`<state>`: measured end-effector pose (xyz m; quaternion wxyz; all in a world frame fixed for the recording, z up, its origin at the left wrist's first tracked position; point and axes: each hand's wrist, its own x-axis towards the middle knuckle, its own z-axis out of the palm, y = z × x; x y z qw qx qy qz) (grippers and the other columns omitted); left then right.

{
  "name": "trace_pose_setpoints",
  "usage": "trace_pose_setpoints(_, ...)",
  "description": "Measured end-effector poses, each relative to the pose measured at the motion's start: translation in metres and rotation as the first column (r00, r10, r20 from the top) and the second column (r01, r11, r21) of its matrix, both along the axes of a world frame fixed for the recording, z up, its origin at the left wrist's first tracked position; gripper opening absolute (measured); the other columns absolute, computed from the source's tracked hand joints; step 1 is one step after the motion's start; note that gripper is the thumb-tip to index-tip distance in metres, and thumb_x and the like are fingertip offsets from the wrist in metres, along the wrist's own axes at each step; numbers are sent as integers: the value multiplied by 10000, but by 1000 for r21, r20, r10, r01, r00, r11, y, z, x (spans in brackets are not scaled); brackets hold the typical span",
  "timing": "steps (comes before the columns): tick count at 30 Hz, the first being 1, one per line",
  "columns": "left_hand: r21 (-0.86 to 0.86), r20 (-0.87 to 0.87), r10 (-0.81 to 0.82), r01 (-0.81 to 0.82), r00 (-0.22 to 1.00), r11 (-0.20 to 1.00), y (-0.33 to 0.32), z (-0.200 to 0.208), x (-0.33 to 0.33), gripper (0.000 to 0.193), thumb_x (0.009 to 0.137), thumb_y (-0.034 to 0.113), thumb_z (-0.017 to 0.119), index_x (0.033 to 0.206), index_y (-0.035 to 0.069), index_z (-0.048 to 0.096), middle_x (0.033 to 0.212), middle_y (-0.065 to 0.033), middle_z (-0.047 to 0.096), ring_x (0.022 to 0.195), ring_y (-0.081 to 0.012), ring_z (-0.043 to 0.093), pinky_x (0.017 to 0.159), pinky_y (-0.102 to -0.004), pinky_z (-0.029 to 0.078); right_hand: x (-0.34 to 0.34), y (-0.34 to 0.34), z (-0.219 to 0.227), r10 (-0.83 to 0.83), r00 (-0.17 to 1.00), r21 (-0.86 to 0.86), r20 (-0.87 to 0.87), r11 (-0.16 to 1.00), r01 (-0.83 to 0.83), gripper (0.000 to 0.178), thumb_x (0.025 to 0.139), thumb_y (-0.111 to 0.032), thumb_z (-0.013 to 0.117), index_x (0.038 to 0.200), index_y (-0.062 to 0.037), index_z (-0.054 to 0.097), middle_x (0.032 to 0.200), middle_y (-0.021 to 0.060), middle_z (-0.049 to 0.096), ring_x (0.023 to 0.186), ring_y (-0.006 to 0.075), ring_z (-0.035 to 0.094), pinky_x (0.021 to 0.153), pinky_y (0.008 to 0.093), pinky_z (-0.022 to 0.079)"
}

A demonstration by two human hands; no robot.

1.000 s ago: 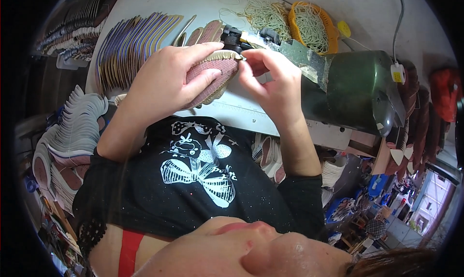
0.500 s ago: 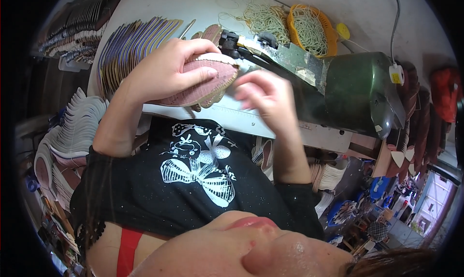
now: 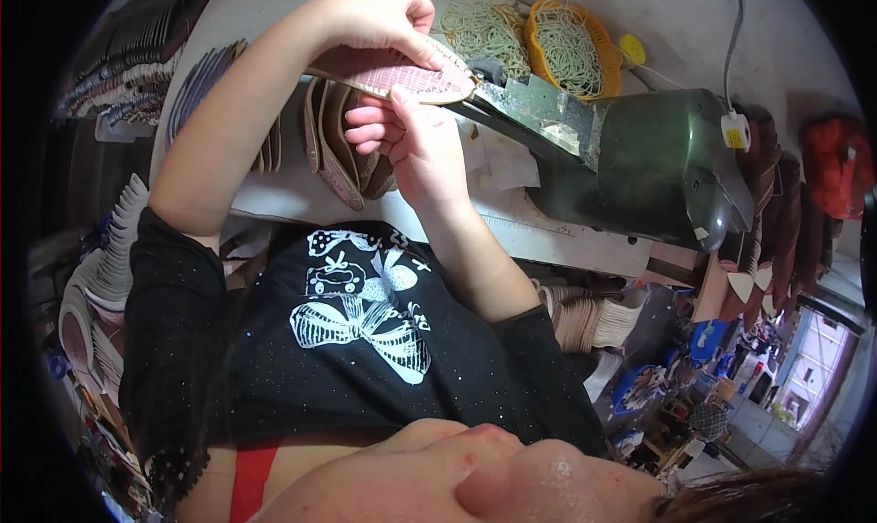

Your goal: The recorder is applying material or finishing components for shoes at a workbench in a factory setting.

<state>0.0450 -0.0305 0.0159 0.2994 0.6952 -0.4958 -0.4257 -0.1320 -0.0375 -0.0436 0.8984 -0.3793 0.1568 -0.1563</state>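
Pink insole [image 3: 388,71]: since 0.5 s ago you have swung it up, its tip now right at the narrow end of the green machine [image 3: 658,162]; your left hand [image 3: 379,16] rose with it and your right hand [image 3: 420,139] crossed leftward to its near edge.
Black shirt [image 3: 265,377]: nearest you, below and left of the machine, with white bows printed on it.
Right-hand grip: thumb on the insole's near edge, pinching close to the tip; your other fingers are bent and loose, left of the machine.
Left-hand grip: thumb pressed on the pink face, fingers curled at the far edge, pinching it; some fingertips are hidden.
Brown-and-pink pieces [image 3: 333,158]: left of the machine, under your insole; you cannot tell whether they touch it.
White table [image 3: 265,194]: left of the machine and beneath those pieces.
Upright row of pieces [image 3: 196,89]: on that table, well left of the machine, partly behind your left forearm.
Yellow basket [image 3: 610,62]: just beyond the machine, filled with pale cord, 1 loose cord heap [image 3: 489,34] beside it.
Red bag [image 3: 836,167]: right of the machine.
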Motion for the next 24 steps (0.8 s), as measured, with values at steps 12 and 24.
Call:
trace_pose_setpoints(12, 156, 105, -37, 20, 994, 987, -2, 25, 3, 252, 691, 206, 744, 869, 39, 681, 828, -88, 664, 766, -196, 591, 702, -330, 462, 1, -9, -1, 58, 998, -91, -33, 994, -61, 362, 961, -237, 464, 1029, 102, 572, 871, 186, 658, 723, 225, 665, 641, 299, 545)
trace_pose_setpoints(24, 153, -266, -20, 63, 964, 986, 1, 17, 3, 246, 732, 92, 712, 964, 13, 687, 909, -85, 684, 815, -169, 603, 748, -303, 463, -6, -21, 2, 188, 981, -93, -49, 977, -192, 382, 959, -257, 468, 1048, 99, 574, 873, 175, 662, 762, 211, 663, 685, 298, 545)
